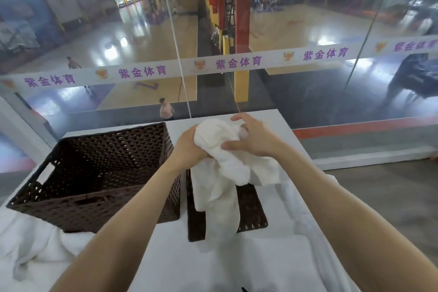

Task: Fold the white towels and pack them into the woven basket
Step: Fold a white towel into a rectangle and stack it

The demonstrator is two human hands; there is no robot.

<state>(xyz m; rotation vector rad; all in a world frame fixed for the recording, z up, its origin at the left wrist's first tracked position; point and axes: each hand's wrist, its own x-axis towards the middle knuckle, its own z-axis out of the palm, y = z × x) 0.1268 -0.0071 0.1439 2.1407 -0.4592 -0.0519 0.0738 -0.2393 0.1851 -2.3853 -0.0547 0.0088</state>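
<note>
White crumpled terry towel (222,142) hangs downward from our left hand (189,147) and right hand (256,140), both gripping its bunched top; the dark brown woven basket (94,211) stands leftward, nearest our left hand.

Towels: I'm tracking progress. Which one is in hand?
The crumpled towel, gripped by the left hand and right hand; the loose towel lies on the table, near left, untouched.

1 wide-angle view only, worn at head height, facing forward and tilted down. Close over the white worktop (170,258) filling the near half, woven basket (94,208) at near left; far beyond, a glass wall (308,92) and sports hall (118,38).
</note>
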